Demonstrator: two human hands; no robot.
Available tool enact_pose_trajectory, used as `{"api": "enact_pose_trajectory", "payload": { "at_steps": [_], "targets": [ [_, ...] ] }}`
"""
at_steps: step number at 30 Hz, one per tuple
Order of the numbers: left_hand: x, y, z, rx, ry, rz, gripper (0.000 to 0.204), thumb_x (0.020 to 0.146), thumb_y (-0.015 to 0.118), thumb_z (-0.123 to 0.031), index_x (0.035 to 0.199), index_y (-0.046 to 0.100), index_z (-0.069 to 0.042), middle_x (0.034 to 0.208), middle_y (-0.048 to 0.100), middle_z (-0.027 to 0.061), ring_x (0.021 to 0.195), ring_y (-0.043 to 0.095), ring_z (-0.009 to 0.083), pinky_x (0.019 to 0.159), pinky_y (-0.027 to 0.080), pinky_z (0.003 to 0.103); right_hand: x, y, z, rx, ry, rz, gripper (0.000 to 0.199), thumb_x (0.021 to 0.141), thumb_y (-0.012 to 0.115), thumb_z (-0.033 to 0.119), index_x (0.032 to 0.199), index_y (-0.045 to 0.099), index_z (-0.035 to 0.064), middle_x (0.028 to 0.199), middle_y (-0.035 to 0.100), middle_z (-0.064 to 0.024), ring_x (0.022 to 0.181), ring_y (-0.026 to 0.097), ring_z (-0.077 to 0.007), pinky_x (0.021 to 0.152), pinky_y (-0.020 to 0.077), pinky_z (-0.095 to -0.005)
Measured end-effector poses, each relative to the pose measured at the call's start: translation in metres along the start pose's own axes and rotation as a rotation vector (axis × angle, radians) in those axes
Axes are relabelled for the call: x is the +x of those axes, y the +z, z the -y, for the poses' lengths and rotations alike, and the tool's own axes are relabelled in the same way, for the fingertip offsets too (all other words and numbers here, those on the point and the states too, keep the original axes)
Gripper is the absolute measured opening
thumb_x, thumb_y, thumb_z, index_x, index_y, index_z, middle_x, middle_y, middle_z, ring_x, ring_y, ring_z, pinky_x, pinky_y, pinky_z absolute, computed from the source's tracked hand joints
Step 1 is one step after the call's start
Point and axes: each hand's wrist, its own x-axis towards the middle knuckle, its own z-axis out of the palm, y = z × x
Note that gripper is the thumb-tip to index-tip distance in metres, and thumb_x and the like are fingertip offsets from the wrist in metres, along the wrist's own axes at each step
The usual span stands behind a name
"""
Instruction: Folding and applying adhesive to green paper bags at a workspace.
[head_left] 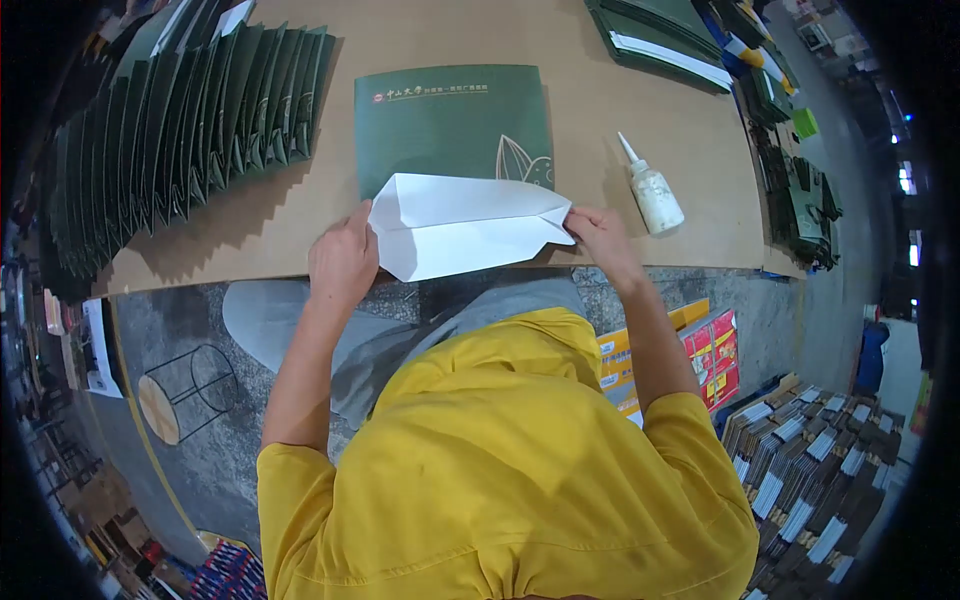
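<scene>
— "Left hand (343,262) first, from the head view: what's it doing?"

— "Pinching the left edge of the white folded paper (450,232), its fingers partly hidden. Right hand (603,245) pinches the right corner. The paper spans between them at the near edge of the table (590,105), overlapping the green panel (440,130)."

— "What could go wrong?"

— "Uneven pulling might skew the crease or tear that corner. A rightward swing could bump the white bottle (658,203)."

— "Any writing?"

— "A pale line of characters beside a small red emblem, far on the panel. I can't make out a label on the bottle."
</scene>
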Motion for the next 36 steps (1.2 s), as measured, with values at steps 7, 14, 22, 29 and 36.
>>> {"api": "enact_pose_trajectory", "payload": {
  "at_steps": [7,14,22,29,36],
  "targets": [
    [0.007,0.034,-0.104,-0.423,0.603,0.032,0.029,0.08,0.056,-0.008,0.108,0.058,-0.006,0.088,0.062,0.0155,0.082,0.062,0.033,0.068,0.05,0.043,0.004,0.002,-0.011,0.179,0.045,-0.044,0.022,0.083,0.051,0.014,0.075,0.064,-0.0022,0.065,0.056,-0.0007,0.062,0.049,-0.0079,0.058,0.0387,-0.023],
    [0.058,0.094,-0.125,-0.024,0.657,0.236,0.017,0.078,0.054,-0.012,0.093,0.057,-0.006,0.087,0.063,0.0131,0.078,0.064,0.0301,0.064,0.053,0.04,-0.004,0.008,-0.007,0.205,-0.062,-0.078,0.034,0.091,0.051,0.03,0.086,0.063,-0.001,0.07,0.057,0.0009,0.064,0.049,-0.0071,0.056,0.0391,-0.0246],
    [0.068,0.097,-0.148,-0.045,0.65,0.339,0.013,0.08,0.053,-0.013,0.089,0.056,-0.004,0.086,0.065,0.0154,0.074,0.065,0.0312,0.064,0.053,0.041,-0.002,0.004,0.003,-0.409,-0.079,-0.189,0.025,0.088,0.05,0.026,0.096,0.063,0.0062,0.083,0.063,-0.0222,0.083,0.063,-0.0336,0.071,0.048,-0.0419],
    [0.068,0.114,-0.162,-0.048,0.615,0.294,0.018,0.08,0.054,-0.014,0.095,0.054,-0.004,0.085,0.062,0.0159,0.078,0.063,0.0328,0.067,0.052,0.042,0.003,0.015,0.017,-0.962,-0.048,-0.447,0.02,0.082,0.053,0.023,0.087,0.061,0.0063,0.08,0.064,-0.0209,0.076,0.062,-0.0393,0.07,0.0495,-0.0495],
    [0.057,0.111,-0.138,-0.137,0.62,0.206,0.028,0.08,0.055,-0.015,0.105,0.051,-0.004,0.099,0.058,0.0159,0.082,0.062,0.0336,0.069,0.051,0.04,0.01,-0.005,0.01,-0.632,-0.007,-0.235,0.025,0.085,0.052,0.021,0.096,0.061,0.0012,0.089,0.065,-0.0183,0.082,0.063,-0.0362,0.074,0.0502,-0.0457]
  ]
}}
